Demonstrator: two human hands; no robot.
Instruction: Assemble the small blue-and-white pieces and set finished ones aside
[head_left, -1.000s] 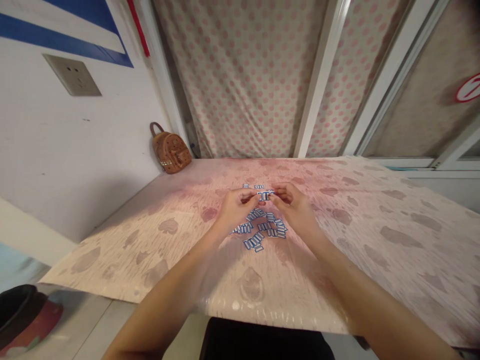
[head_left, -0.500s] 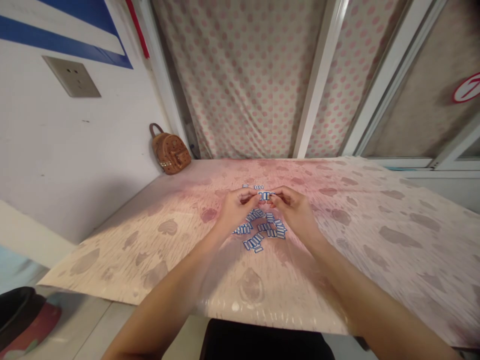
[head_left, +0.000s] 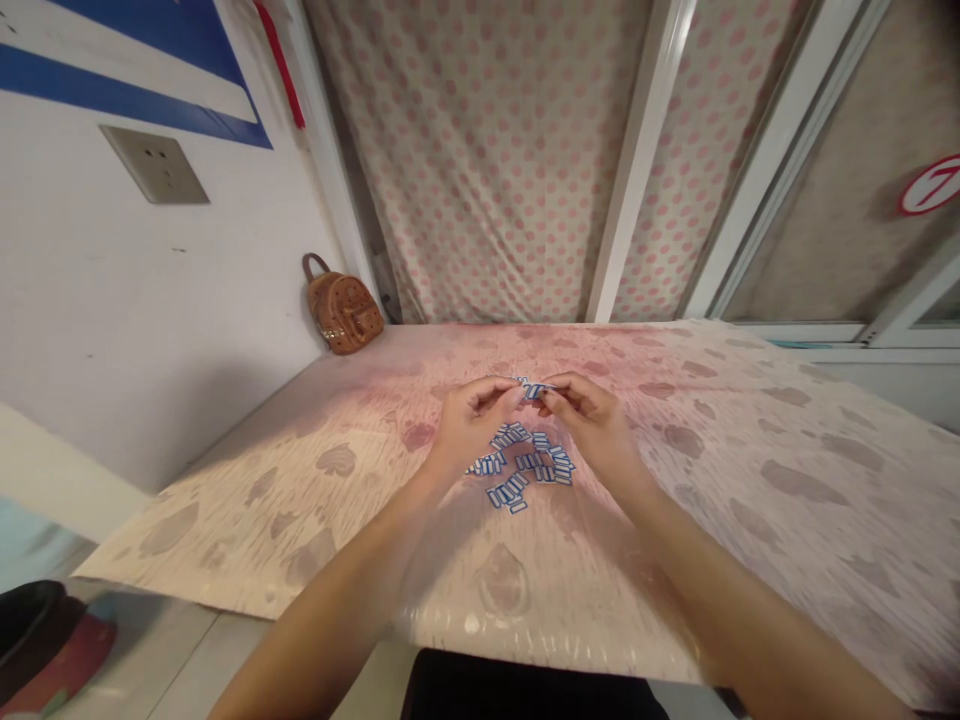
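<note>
Between my two hands is a short strip of small white pieces with blue edges (head_left: 533, 391), held just above the table. My left hand (head_left: 480, 410) pinches its left end with thumb and fingers. At its right end, my right hand (head_left: 589, 412) grips in the same way. What the pieces are is too small to tell. Below the hands, several more of the blue-edged pieces (head_left: 508, 488) lie scattered in a loose ring on the table. A few others lie just behind the strip, partly hidden by it and my fingers.
A patterned cloth under clear plastic covers the table (head_left: 337, 540). A small brown backpack (head_left: 343, 308) stands at the back left corner against the wall. Behind the table hangs a dotted curtain (head_left: 487, 160). A dark bin-like container (head_left: 45, 640) is on the floor at left.
The strip between my hands has tilted slightly, and both hands stay pinched on it. The view has shifted a little. The pieces on the table lie as before.
</note>
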